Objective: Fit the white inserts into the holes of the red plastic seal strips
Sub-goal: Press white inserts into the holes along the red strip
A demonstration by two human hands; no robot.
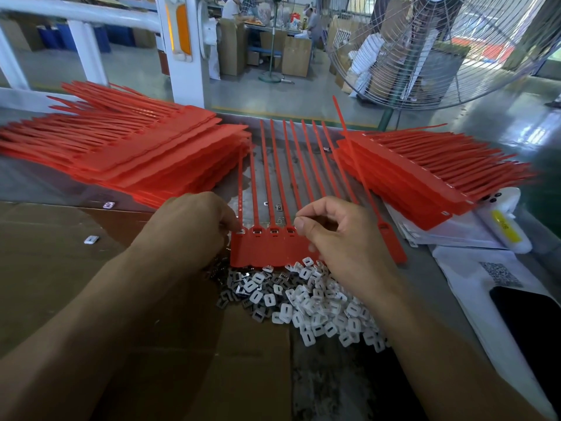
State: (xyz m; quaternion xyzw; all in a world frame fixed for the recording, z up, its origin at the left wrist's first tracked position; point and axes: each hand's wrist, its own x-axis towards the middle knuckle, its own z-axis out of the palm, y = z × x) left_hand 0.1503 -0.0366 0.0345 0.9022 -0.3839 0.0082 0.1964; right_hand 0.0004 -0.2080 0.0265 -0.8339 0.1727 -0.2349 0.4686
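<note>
The joined sheet of red plastic seal strips lies mid-table, tails pointing away from me. My left hand pinches its left end; my right hand curls over its right holes, contents hidden. The heap of white plastic inserts sits just nearer, red stacks flanking.

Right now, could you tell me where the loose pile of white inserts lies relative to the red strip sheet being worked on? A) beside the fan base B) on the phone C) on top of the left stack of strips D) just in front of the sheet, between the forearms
D: the white inserts are heaped at the near edge of the red strip sheet, between the two forearms.
</note>
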